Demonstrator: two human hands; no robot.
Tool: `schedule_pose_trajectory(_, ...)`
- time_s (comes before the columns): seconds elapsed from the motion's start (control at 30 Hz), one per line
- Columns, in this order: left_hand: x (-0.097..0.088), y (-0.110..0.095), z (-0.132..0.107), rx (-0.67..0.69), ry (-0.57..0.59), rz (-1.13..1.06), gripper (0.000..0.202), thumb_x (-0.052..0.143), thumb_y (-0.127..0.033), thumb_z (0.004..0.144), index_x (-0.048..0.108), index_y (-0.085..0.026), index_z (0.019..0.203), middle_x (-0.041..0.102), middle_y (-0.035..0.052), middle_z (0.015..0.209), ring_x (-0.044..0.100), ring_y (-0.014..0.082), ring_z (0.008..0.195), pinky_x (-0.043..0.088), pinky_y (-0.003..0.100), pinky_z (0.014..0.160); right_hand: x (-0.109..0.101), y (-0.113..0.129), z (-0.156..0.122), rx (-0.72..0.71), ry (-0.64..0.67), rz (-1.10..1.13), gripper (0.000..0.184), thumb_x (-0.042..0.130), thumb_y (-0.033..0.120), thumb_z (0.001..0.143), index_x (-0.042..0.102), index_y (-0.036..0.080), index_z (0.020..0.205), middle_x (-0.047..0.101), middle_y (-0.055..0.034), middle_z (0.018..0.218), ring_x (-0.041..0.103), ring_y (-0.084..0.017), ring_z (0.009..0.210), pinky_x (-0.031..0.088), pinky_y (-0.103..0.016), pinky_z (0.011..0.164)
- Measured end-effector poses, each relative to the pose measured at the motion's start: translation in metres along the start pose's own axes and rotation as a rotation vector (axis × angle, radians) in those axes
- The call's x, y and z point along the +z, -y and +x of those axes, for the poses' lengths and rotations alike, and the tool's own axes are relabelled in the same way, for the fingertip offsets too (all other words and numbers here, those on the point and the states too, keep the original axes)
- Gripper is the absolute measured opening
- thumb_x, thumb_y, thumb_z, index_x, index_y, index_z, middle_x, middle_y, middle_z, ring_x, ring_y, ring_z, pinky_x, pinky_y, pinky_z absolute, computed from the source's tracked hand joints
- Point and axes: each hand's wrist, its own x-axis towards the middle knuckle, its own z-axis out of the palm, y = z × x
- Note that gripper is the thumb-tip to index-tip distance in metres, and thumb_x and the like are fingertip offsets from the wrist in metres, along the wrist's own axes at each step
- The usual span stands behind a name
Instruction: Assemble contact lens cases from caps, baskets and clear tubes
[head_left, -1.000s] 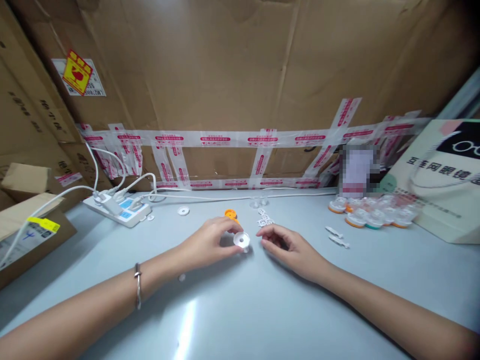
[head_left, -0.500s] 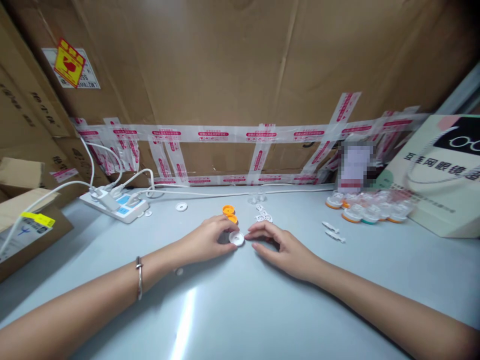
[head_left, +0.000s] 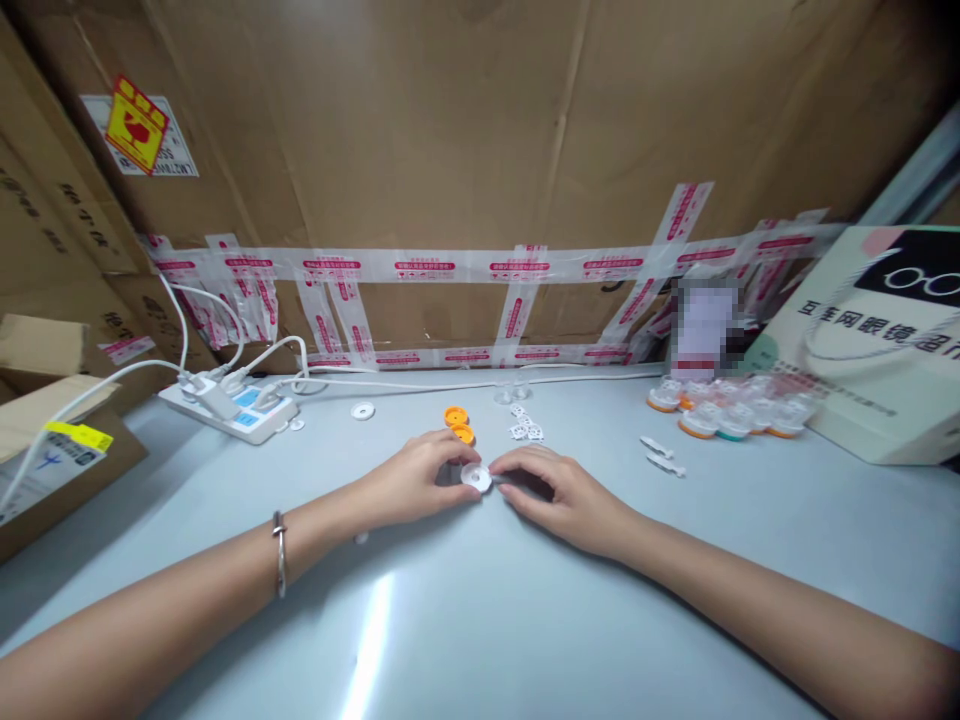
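At the left edge of the frame a cardboard box [head_left: 52,455] is cut off, so what it holds cannot be seen. Right of it, a white power strip [head_left: 234,410] lies on the grey table [head_left: 480,630] with several plugs in it; its cables run out of the picture at the left. A small white ring [head_left: 362,410] lies flat further right.

In the middle of the frame the left hand [head_left: 409,482], with a bracelet [head_left: 279,553] on the wrist, is closed in a pinch: thumb and fingers grip the left side of a white disc [head_left: 475,476], which is low over the table or on it; I cannot tell which. Part of the disc is hidden behind the fingers. Just above it in the picture lie two orange caps [head_left: 457,424], and near them a few small white pieces [head_left: 525,431], too small to make out.

The right hand [head_left: 561,492] is curled, and its fingertips touch the right side of the disc. Whether it really grips it or only touches it, I cannot tell.

To the right lie two small white strips [head_left: 660,455]. In the middle right stands a cluster of round cases [head_left: 731,412] with clear tops and orange or green bottoms; their contents are not visible. Behind them is a blurred patch [head_left: 701,330]. At the right edge a printed box [head_left: 877,350] is cut off.
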Motion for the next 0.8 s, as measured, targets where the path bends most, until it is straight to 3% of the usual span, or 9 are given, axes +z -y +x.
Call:
schedule_pose_trajectory(0.13,0.004,0.001,0.001,-0.009,0.003,0.032,0.029,0.058,-0.027,0.079,0.059,-0.017,0.106,0.061,0.0086,0.105,0.054,0.0222,0.102,0.040,0.035,0.090,0.002,-0.001,0.001,-0.051,-0.006,-0.019,0.020,0.050,0.021,0.083,0.059,0.021,0.100,0.065,-0.0064,0.104,0.058,-0.018,0.098,0.044,-0.036,0.088)
schedule_pose_trajectory(0.23,-0.006,-0.001,0.002,-0.014,-0.018,0.021,0.032,0.059,-0.030,0.079,0.058,-0.017,0.108,0.061,0.0090,0.107,0.055,0.0213,0.100,0.041,0.034,0.089,0.001,-0.001,0.001,-0.071,-0.002,-0.030,0.023,0.049,0.020,0.083,0.059,0.023,0.103,0.065,-0.0063,0.106,0.057,-0.018,0.101,0.044,-0.037,0.089)
schedule_pose_trajectory(0.37,-0.056,-0.004,-0.006,-0.044,-0.106,0.094,0.024,0.055,-0.032,0.080,0.061,-0.018,0.099,0.064,0.0058,0.100,0.057,0.0182,0.093,0.043,0.029,0.082,-0.002,-0.001,-0.001,-0.033,-0.013,-0.035,0.022,0.048,0.021,0.083,0.059,0.022,0.102,0.065,-0.0075,0.105,0.059,-0.019,0.099,0.046,-0.037,0.088)
schedule_pose_trajectory(0.47,-0.099,0.004,-0.027,-0.149,0.080,0.214,0.017,0.056,-0.031,0.077,0.064,-0.021,0.088,0.066,0.0020,0.091,0.059,0.0172,0.084,0.043,0.026,0.075,-0.004,-0.001,-0.002,-0.011,-0.012,-0.026,0.020,0.047,0.023,0.084,0.059,0.022,0.099,0.065,-0.0074,0.103,0.059,-0.020,0.097,0.047,-0.037,0.086)
schedule_pose_trajectory(0.53,-0.116,0.015,-0.045,-0.286,0.238,0.272,0.013,0.058,-0.025,0.071,0.067,-0.022,0.081,0.067,0.0011,0.082,0.060,0.0175,0.076,0.043,0.024,0.068,-0.004,-0.001,-0.002,-0.012,-0.006,-0.011,0.019,0.047,0.024,0.084,0.060,0.022,0.098,0.065,-0.0072,0.102,0.060,-0.019,0.096,0.047,-0.037,0.085)
schedule_pose_trajectory(0.67,-0.121,0.040,-0.072,-0.528,0.307,0.296,0.014,0.056,-0.018,0.062,0.067,-0.022,0.070,0.067,0.0020,0.072,0.060,0.0191,0.066,0.042,0.024,0.058,-0.004,-0.001,0.000,-0.015,0.003,0.009,0.019,0.047,0.022,0.084,0.060,0.022,0.098,0.065,-0.0075,0.100,0.060,-0.019,0.093,0.048,-0.036,0.083)
schedule_pose_trajectory(0.8,-0.113,0.051,-0.077,-0.520,0.269,0.296,0.013,0.054,-0.025,0.066,0.066,-0.022,0.072,0.067,0.0022,0.075,0.060,0.0196,0.071,0.042,0.025,0.062,-0.004,-0.001,0.000,0.002,0.016,0.011,0.018,0.047,0.022,0.084,0.059,0.021,0.098,0.065,-0.0074,0.100,0.059,-0.019,0.094,0.047,-0.036,0.084)
